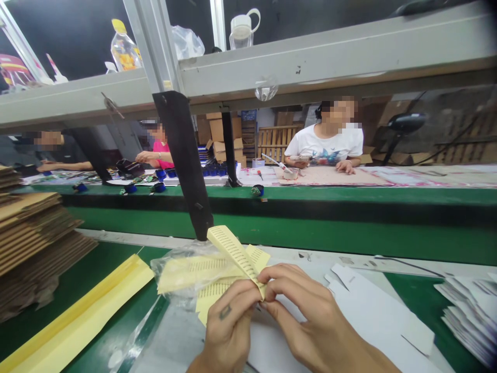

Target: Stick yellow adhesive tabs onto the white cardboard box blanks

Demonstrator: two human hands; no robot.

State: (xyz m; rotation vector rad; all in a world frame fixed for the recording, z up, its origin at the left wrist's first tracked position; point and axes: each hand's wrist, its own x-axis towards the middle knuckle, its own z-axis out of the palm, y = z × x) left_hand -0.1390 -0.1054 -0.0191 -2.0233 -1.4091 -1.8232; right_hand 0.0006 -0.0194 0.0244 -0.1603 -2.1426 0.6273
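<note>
one yellow printed label strip, held up slanting at bench centre, its lower end pinched between both hands; rows of print too small to read, bottom edge hidden by fingers

left hand: fingers curled, closed on the strip's lower end; a dark mark on one finger; thumb hard to make out, forearm cut off below

right hand: thumb and forefinger pinched at the same end, other fingers bent; forearm cut off below

further yellow printed sheets, behind the left hand and partly covered by it; some seen through a clear plastic bag, count uncertain

one long yellow sheet, left, cut off by the frame

one stack of flattened cardboard, cut off at left edge

white card blanks, right, partly behind the right hand; a white stack, blurred, cut off at right edge

beyond: green conveyor belt; one co-worker in a white t-shirt, lower body hidden
</note>
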